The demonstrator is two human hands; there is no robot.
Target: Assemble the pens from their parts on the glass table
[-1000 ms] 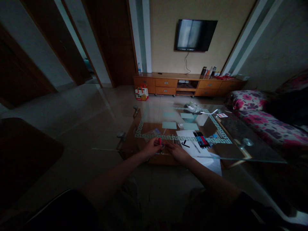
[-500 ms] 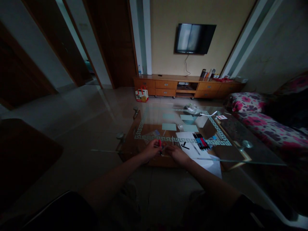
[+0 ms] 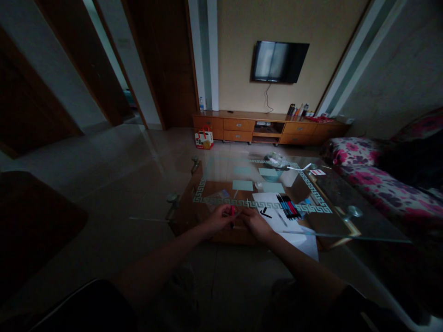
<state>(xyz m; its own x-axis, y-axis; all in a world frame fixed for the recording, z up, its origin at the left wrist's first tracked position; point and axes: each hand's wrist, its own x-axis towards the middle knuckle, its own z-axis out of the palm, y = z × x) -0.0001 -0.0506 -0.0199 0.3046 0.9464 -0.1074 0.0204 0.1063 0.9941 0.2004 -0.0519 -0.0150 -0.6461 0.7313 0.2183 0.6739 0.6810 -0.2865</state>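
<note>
Over the near edge of the glass table (image 3: pixel 242 185), the left hand (image 3: pixel 220 219) pinched a red-and-black pen (image 3: pixel 232 211) roughly upright, apparently mid-handling, and the next move seemed to call for a steady grip; the right hand (image 3: pixel 255 223) had its fingers bunched narrowly just beside, whether holding anything I could not tell. Beyond, a row of pens (image 3: pixel 288 207) lay on white paper (image 3: pixel 274 220). Farther off stood a carrier bag (image 3: pixel 204 140), contents hidden, before a cabinet (image 3: pixel 238 118) whose open bay held something pale (image 3: pixel 263 123).

A home living room: flowered sofa (image 3: pixel 374 177), wall-mounted television (image 3: pixel 280 62).
</note>
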